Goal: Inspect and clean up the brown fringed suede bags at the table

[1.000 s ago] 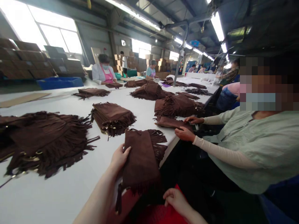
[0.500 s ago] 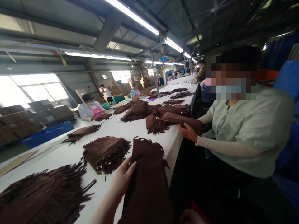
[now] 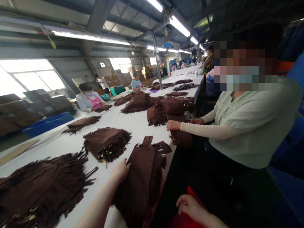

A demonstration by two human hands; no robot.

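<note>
My left hand (image 3: 123, 170) is closed on the left edge of a dark brown fringed bag (image 3: 137, 171), its thumb on top. The bag lies flat over the table's near edge, with a strap end sticking up at its far end and fringe down its right side. Above my lap, off to the right and apart from the bag, my right hand (image 3: 190, 206) has loosely bent fingers with nothing visible in them. Just left of the bag is a stack of similar fringed bags (image 3: 106, 141) with gold-coloured metal fittings. A larger fringed pile (image 3: 45, 186) fills the near left.
A co-worker (image 3: 251, 126) sits close on my right, both hands on another brown bag (image 3: 181, 137). More brown piles (image 3: 137, 103) run along the long white table (image 3: 118, 117). A metal post (image 3: 158, 71) rises from the table. A blue bin (image 3: 48, 123) stands beyond.
The bag I hold has come down flatter, showing its fringe and strap end. My right hand has come up into view. The co-worker's bag has been lowered and turned at the table edge.
</note>
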